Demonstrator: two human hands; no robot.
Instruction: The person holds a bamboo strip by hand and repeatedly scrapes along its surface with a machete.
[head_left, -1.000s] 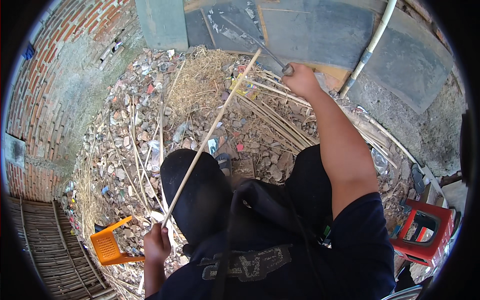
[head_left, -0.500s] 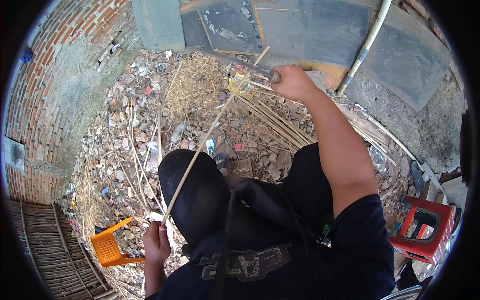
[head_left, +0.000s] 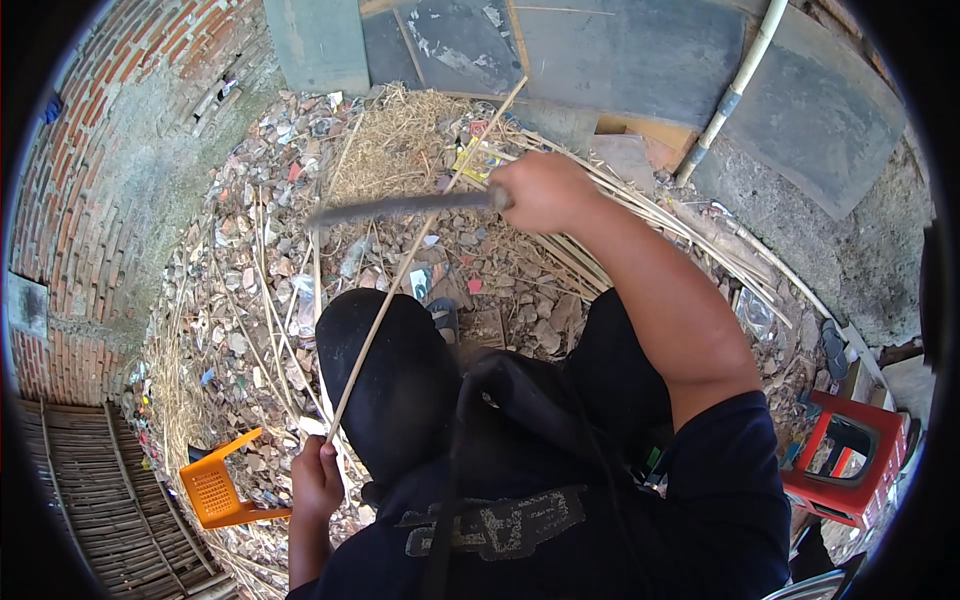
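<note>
Over rubble, right hand is gripping a knife crossing the stick; left hand is pinching its near end. Probably mid-stroke; next pass seems to be needing steadiness.

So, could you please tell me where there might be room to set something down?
Nowhere looks bare; the most open patch is stony ground between the knees, bordered by the strip bundle. Loose sticks crowd the left, and the blade and long stick overlap ahead.

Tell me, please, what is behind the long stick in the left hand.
Behind the stick in the left hand, the black-clothed left knee and rubble show on either side; whatever lies directly behind it is covered.
</note>
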